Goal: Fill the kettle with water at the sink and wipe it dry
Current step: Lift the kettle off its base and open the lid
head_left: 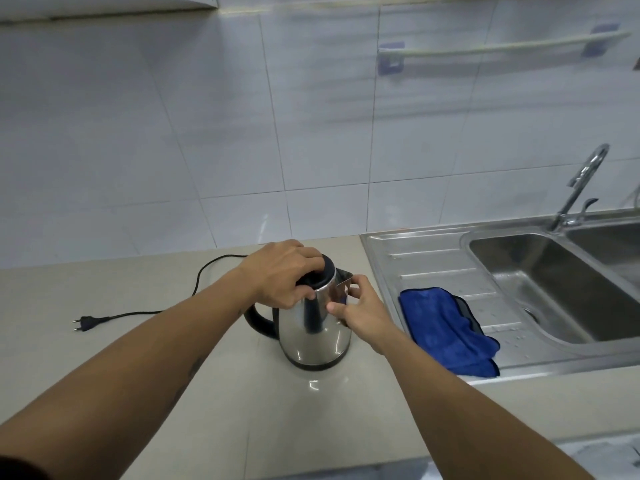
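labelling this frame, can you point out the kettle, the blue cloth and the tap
kettle [311,337]: head view, on its shiny steel body below the hands
blue cloth [440,323]: head view, middle of the folded cloth on the draining board
tap [585,174]: head view, on the curved chrome neck
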### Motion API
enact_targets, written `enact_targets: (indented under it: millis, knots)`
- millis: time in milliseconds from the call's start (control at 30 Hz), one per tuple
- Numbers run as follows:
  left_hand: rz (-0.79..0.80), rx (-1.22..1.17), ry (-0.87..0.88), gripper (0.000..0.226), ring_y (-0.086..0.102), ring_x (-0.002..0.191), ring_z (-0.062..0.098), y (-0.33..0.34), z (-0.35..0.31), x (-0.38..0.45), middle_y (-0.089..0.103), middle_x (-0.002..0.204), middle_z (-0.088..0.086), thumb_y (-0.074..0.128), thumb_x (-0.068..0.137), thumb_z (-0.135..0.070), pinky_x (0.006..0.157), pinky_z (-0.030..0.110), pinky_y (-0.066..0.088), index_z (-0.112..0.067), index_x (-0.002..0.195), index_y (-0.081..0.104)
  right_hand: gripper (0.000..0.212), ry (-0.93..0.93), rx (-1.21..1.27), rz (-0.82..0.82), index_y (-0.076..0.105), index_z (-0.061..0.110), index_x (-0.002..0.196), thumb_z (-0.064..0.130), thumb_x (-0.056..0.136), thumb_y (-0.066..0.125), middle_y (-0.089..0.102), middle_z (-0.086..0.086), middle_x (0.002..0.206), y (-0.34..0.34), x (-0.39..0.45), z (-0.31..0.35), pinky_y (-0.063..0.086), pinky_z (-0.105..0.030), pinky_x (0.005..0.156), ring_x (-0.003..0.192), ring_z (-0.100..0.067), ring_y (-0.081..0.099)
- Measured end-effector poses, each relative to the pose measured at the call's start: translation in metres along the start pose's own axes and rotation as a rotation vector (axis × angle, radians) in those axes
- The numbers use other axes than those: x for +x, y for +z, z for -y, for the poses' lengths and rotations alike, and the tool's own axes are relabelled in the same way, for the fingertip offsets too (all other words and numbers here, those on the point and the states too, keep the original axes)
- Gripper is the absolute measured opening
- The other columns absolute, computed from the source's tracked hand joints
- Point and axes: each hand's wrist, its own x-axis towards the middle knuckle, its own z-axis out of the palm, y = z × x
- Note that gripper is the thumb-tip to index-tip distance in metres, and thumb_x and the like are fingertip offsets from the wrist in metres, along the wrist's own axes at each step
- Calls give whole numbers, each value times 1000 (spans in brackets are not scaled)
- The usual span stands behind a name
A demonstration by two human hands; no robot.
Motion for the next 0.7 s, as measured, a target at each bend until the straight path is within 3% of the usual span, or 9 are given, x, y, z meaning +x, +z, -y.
enact_targets:
  millis: [167, 300, 400, 500, 633, 700]
  knots:
    - [-144, -100, -54, 40, 56, 99, 17, 7, 4, -7, 60, 111, -14, 52, 81, -56, 79, 37, 51, -28, 110, 55, 57, 0, 2, 7, 50, 39, 121, 25, 75, 80, 59, 5, 132, -1, 2, -3, 53, -50, 102, 118, -23, 62]
    - [-432, -361, -232, 33, 58, 89, 13, 14, 5, -18, 62, 104, -16, 64, 79, -44, 78, 36, 52, -27, 106, 56, 55, -4, 2, 9, 50, 38, 123, 22, 79, 80, 57, 6, 132, -1, 4, -2, 54, -48, 101, 117, -21, 61]
    - [-667, -647, -376, 33, 62, 100, 7, 21, -4, -27, 64, 113, -16, 72, 78, -27, 80, 31, 57, -24, 109, 61, 55, 2, -17, 26, 48, 35, 126, 18, 84, 78, 56, 4, 132, 0, 7, 0, 57, -44, 96, 117, -23, 61]
    - [-831, -917, -517, 35, 63, 108, 9, 26, -12, -33, 66, 116, -12, 72, 80, -16, 80, 29, 59, -20, 113, 64, 54, 26, -12, 47, 47, 31, 129, 13, 87, 76, 57, 2, 131, -1, 6, 1, 56, -31, 78, 114, -25, 63]
    - [-920, -1235, -716, 38, 65, 109, 13, 29, -15, -45, 67, 116, 0, 71, 82, -12, 80, 34, 60, -28, 114, 63, 48, 63, -6, 46, 49, 26, 125, 9, 88, 74, 63, 1, 125, -6, 6, 0, 52, -28, 71, 105, -26, 68]
    - [-963, -1289, -808, 37, 66, 106, 9, 29, -14, -57, 67, 116, -1, 70, 83, -7, 80, 27, 59, -26, 113, 62, 46, 73, -17, 39, 50, 25, 123, 8, 88, 74, 67, -1, 120, -4, 6, 1, 54, -32, 73, 100, -27, 70]
